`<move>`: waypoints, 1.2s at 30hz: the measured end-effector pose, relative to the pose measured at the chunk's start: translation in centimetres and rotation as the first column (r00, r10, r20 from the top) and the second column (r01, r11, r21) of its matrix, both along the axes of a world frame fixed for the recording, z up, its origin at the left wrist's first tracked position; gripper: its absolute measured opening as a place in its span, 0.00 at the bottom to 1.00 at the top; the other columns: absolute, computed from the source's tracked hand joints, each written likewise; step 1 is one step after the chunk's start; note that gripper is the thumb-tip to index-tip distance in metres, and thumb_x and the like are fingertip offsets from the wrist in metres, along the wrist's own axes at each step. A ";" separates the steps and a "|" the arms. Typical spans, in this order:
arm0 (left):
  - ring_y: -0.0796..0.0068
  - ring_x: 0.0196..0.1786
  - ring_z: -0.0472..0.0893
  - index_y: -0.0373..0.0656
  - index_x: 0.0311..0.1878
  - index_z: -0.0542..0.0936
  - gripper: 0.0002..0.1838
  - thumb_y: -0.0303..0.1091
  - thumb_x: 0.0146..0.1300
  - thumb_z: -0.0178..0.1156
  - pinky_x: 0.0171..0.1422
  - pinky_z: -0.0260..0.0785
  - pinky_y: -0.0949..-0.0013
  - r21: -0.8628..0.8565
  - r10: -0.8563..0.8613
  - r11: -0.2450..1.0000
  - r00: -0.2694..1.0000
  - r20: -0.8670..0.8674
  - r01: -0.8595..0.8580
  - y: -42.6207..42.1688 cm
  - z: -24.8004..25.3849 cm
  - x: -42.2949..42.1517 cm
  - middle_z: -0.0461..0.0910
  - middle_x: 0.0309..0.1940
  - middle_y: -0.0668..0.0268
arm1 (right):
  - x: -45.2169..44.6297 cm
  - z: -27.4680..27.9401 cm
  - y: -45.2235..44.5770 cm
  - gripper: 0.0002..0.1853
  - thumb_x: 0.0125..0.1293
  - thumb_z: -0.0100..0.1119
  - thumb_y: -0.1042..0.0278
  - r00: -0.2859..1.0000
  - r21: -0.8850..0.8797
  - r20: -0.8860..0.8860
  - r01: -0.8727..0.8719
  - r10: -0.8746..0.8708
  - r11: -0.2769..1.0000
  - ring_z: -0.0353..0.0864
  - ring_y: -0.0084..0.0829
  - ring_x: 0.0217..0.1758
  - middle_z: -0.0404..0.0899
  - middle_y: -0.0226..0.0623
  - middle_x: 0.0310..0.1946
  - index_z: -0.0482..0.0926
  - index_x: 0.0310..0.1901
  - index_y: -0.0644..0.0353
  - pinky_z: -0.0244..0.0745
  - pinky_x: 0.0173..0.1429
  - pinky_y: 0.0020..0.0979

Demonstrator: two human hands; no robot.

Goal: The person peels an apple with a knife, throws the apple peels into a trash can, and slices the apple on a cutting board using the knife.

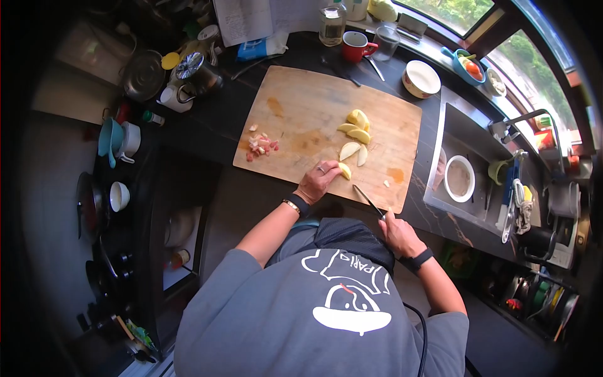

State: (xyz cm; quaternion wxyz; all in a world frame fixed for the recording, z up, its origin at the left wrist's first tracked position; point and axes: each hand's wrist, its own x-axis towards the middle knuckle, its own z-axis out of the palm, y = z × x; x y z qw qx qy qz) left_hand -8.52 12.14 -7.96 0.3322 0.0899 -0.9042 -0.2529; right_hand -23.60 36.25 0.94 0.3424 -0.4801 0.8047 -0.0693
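On the wooden cutting board (314,144), my left hand (317,180) has its fingers pinched on a pale yellow potato wedge (345,171) near the front edge. My right hand (401,235) grips a knife (370,201) by its handle, the blade pointing up and left over the board's near edge, apart from the wedge. Beyond the left hand lie more potato wedges (350,150) and a larger yellow potato piece (358,118). At the board's left is a small heap of pink and white chopped pieces (260,146), probably meat. A small pale scrap (386,183) lies at the right.
Right of the board is a sink (433,188) holding a white bowl (459,179). Behind the board stand a red mug (355,47), a glass jar (331,26) and another bowl (421,79). A metal pot (200,70) stands at the back left.
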 end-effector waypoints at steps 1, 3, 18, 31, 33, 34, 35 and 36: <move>0.61 0.45 0.78 0.41 0.43 0.80 0.13 0.21 0.52 0.59 0.48 0.75 0.64 -0.001 -0.002 1.000 1.000 -0.006 0.002 -0.1 -0.1 0.0 0.77 0.43 0.62 | -0.2 0.7 0.3 0.15 0.72 0.46 0.59 1.000 0.030 0.016 -0.012 0.012 0.999 0.79 0.60 0.32 0.78 0.61 0.25 0.65 0.40 0.66 0.74 0.37 0.53; 0.61 0.45 0.78 0.40 0.43 0.79 0.13 0.19 0.52 0.58 0.47 0.75 0.64 0.027 0.009 1.000 1.000 -0.016 -0.009 -0.1 -0.6 0.4 0.76 0.43 0.61 | -0.2 1.9 -0.1 0.15 0.72 0.46 0.59 1.000 0.021 0.022 -0.002 0.001 1.000 0.79 0.61 0.32 0.77 0.61 0.25 0.64 0.40 0.66 0.73 0.37 0.54; 0.58 0.45 0.81 0.39 0.43 0.79 0.14 0.19 0.52 0.58 0.47 0.76 0.64 0.038 0.028 0.999 1.000 -0.004 -0.028 0.1 -1.2 0.7 0.78 0.44 0.59 | 0.4 -0.4 -6.6 0.17 0.74 0.43 0.58 0.988 -0.161 0.134 -0.052 0.075 0.986 0.77 0.64 0.32 0.76 0.63 0.25 0.65 0.38 0.69 0.71 0.38 0.53; 0.59 0.43 0.80 0.41 0.42 0.79 0.14 0.19 0.51 0.57 0.47 0.76 0.65 -0.015 0.033 0.999 0.999 -0.020 -0.034 -0.3 0.0 0.3 0.77 0.42 0.61 | 0.6 -3.5 -8.0 0.16 0.71 0.47 0.61 0.994 -0.240 0.080 -0.054 0.075 0.969 0.77 0.59 0.32 0.75 0.62 0.26 0.67 0.35 0.69 0.72 0.36 0.49; 0.59 0.42 0.80 0.42 0.42 0.79 0.14 0.19 0.51 0.58 0.46 0.76 0.64 -0.024 0.051 0.998 0.998 -0.029 -0.052 -0.2 0.2 0.2 0.76 0.40 0.61 | 0.1 -3.1 -6.2 0.16 0.71 0.47 0.61 0.993 -0.238 0.092 -0.056 0.080 0.970 0.77 0.59 0.32 0.75 0.61 0.25 0.67 0.35 0.69 0.72 0.36 0.50; 0.59 0.42 0.80 0.42 0.42 0.79 0.14 0.19 0.51 0.58 0.46 0.76 0.64 -0.023 0.050 0.998 0.998 -0.030 -0.050 -0.1 0.1 0.2 0.76 0.40 0.61 | -0.1 -2.8 -5.2 0.16 0.71 0.47 0.61 0.991 -0.236 0.104 -0.059 0.086 0.970 0.77 0.59 0.32 0.75 0.61 0.25 0.66 0.36 0.69 0.72 0.36 0.50; 0.60 0.41 0.80 0.43 0.42 0.79 0.14 0.19 0.51 0.59 0.45 0.76 0.64 0.002 0.052 0.999 0.999 -0.013 -0.052 -0.1 0.1 0.2 0.76 0.40 0.61 | -0.4 -2.6 -4.4 0.16 0.71 0.47 0.61 0.991 -0.236 0.104 -0.059 0.085 0.970 0.77 0.59 0.32 0.75 0.61 0.25 0.66 0.36 0.69 0.72 0.36 0.50; 0.60 0.41 0.80 0.43 0.42 0.79 0.14 0.19 0.51 0.59 0.45 0.76 0.64 0.025 0.054 0.998 0.999 0.004 -0.054 0.0 0.0 0.3 0.76 0.39 0.61 | -0.6 -2.3 -3.6 0.16 0.71 0.47 0.61 0.992 -0.193 0.095 -0.067 0.086 0.979 0.77 0.60 0.32 0.75 0.61 0.25 0.66 0.36 0.68 0.72 0.36 0.50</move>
